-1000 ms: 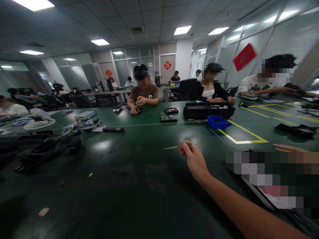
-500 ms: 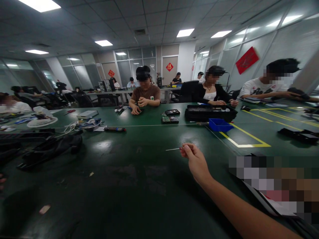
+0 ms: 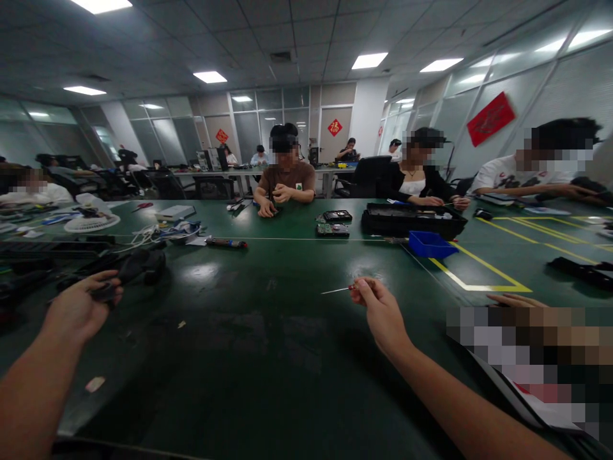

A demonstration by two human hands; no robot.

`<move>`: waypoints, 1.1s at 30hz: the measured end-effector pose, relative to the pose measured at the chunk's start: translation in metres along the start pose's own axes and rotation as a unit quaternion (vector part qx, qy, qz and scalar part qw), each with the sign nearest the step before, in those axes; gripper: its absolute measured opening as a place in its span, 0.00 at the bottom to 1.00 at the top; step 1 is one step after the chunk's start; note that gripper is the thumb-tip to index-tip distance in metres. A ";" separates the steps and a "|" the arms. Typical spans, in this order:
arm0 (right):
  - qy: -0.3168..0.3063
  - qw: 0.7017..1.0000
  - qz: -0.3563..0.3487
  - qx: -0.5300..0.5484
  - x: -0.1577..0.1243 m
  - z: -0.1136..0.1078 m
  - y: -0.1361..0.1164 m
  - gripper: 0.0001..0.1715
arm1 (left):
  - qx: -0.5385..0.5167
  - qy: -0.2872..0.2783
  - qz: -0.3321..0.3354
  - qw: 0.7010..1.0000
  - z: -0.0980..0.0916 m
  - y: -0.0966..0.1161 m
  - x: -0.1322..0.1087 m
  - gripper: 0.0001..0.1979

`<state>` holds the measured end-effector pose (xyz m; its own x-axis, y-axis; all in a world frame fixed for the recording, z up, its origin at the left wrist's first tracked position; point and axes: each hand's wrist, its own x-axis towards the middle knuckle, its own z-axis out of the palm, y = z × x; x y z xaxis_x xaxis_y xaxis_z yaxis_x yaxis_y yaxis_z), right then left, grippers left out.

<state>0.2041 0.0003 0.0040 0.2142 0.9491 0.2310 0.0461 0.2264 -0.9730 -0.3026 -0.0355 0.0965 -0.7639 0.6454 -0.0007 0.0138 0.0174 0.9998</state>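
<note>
My right hand (image 3: 378,310) is closed around the red handle of a screwdriver (image 3: 336,291), whose thin metal shaft points left above the green table (image 3: 268,383). On the left, my left hand (image 3: 83,303) has its fingers wrapped on part of a black object (image 3: 136,265) that lies at the table's left side. What that object is cannot be made out. Between my hands a small pale scrap (image 3: 181,324) lies on the tabletop, and another scrap (image 3: 95,384) sits nearer to me.
A blue bin (image 3: 431,244) stands beside a long black casing (image 3: 412,220). Two drive-like parts (image 3: 334,230) lie mid-table, and a pen-like tool (image 3: 227,243) is left of them. Several people sit around; one person's hand (image 3: 517,300) rests at the right.
My left hand has come in from the left edge and taken hold at the black object. My right hand still holds the screwdriver. The view has turned slightly left.
</note>
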 end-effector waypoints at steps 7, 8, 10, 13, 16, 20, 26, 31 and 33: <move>-0.010 1.000 0.000 -0.022 -0.001 -0.001 -0.005 0.20 | -0.111 -0.240 -0.012 0.964 0.110 -0.004 -0.071 0.17; -0.012 1.000 -0.002 -0.028 -0.001 -0.001 -0.006 0.20 | -0.113 -0.270 -0.018 0.956 0.126 -0.005 -0.086 0.17; -0.017 0.999 -0.012 -0.044 -0.002 -0.002 -0.009 0.21 | -0.103 -0.356 -0.049 0.927 0.155 -0.008 -0.118 0.14; -0.028 0.997 -0.021 -0.068 -0.004 -0.003 -0.013 0.22 | -0.009 -0.452 -0.013 0.892 0.191 -0.021 -0.163 0.17; -0.040 0.996 -0.014 -0.081 -0.006 -0.002 -0.016 0.22 | 0.150 -0.458 0.093 0.871 0.218 -0.046 -0.194 0.26; -0.037 0.997 -0.020 -0.060 -0.007 -0.001 -0.021 0.22 | 0.219 -0.471 0.208 0.829 0.233 -0.080 -0.207 0.18; -0.015 0.999 -0.040 -0.009 -0.010 0.001 -0.026 0.21 | 0.207 -0.501 0.312 0.780 0.231 -0.087 -0.201 0.15; -0.024 0.998 -0.049 -0.036 -0.011 0.002 -0.024 0.21 | 0.197 -0.483 0.290 0.803 0.232 -0.086 -0.201 0.23; -0.023 0.997 -0.053 -0.044 -0.010 0.002 -0.022 0.21 | 0.194 -0.482 0.298 0.801 0.232 -0.087 -0.200 0.21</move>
<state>0.1989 -0.0139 0.0232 0.1587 0.9304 0.3303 0.1519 0.3075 -0.9393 -0.0018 0.0109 0.0040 0.3030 0.9138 0.2704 0.5334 -0.3977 0.7465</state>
